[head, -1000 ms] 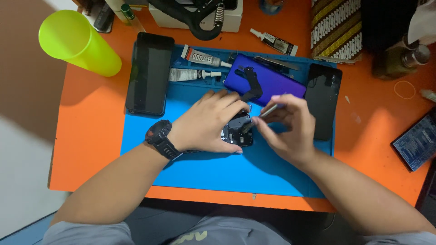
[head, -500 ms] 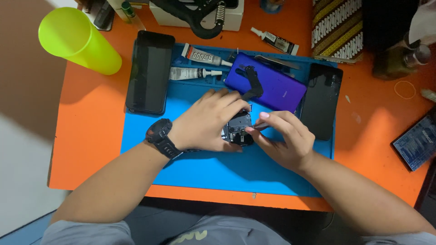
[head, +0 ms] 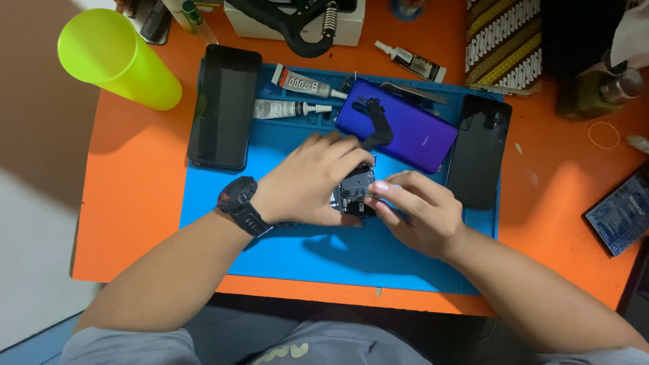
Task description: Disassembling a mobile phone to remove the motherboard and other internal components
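Note:
An opened phone [head: 355, 192] with its dark inner board showing lies on the blue mat [head: 338, 263]. My left hand [head: 307, 179], with a black watch on its wrist, lies over the phone's left side and holds it down. My right hand [head: 419, 213] pinches thumb and forefinger at the phone's right edge. What sits between those fingertips is too small to tell. Just behind the hands is a purple phone back cover [head: 412, 132] with a black strip-shaped piece [head: 375, 122] on top of it.
On the mat: a black phone [head: 224, 105] at left, a black screen panel [head: 478, 152] at right, two glue tubes [head: 307, 84], tweezers [head: 412, 92]. On the orange table [head: 135, 203]: a lime cup [head: 118, 57], a patterned cloth [head: 503, 40], a bottle [head: 598, 91].
My right hand has moved left, from beside the black screen panel to the opened phone's edge. The thin silver tool it held is no longer visible. My left hand has stayed put.

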